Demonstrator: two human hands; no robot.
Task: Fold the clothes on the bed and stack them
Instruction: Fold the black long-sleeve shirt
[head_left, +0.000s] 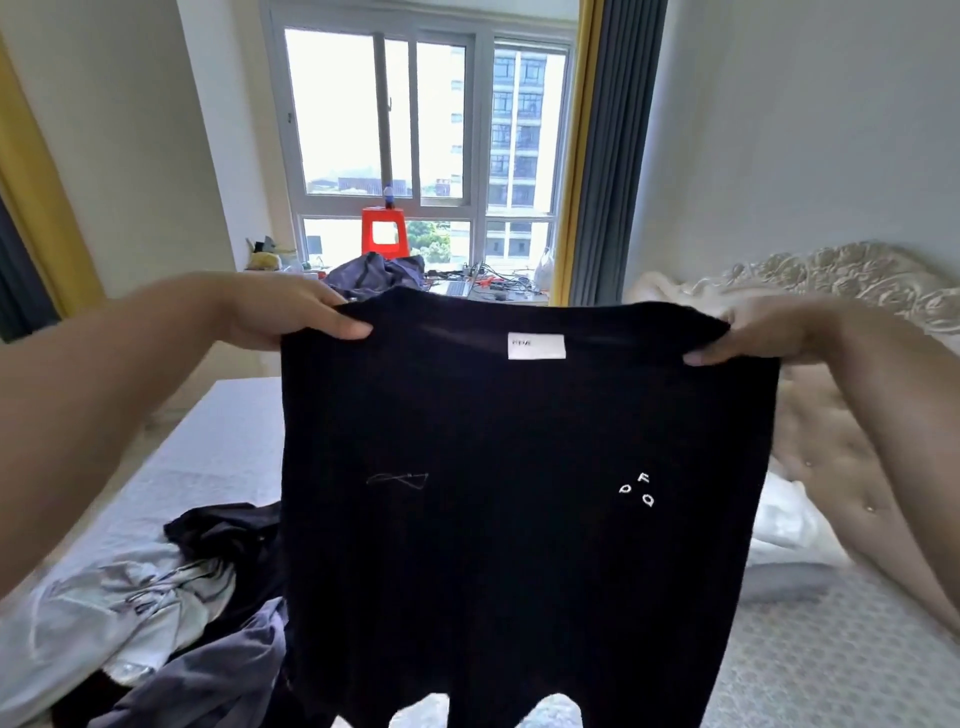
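While you hold the black shirt up over the bed, your left hand and right hand each pinch one top corner of it. Its white neck label has writing too small to read; the small white letters at the right look like F, D, O. The shirt hides much of the bed. At the near left lies a pile of unfolded clothes. Far behind, an orange stool stands at the window.
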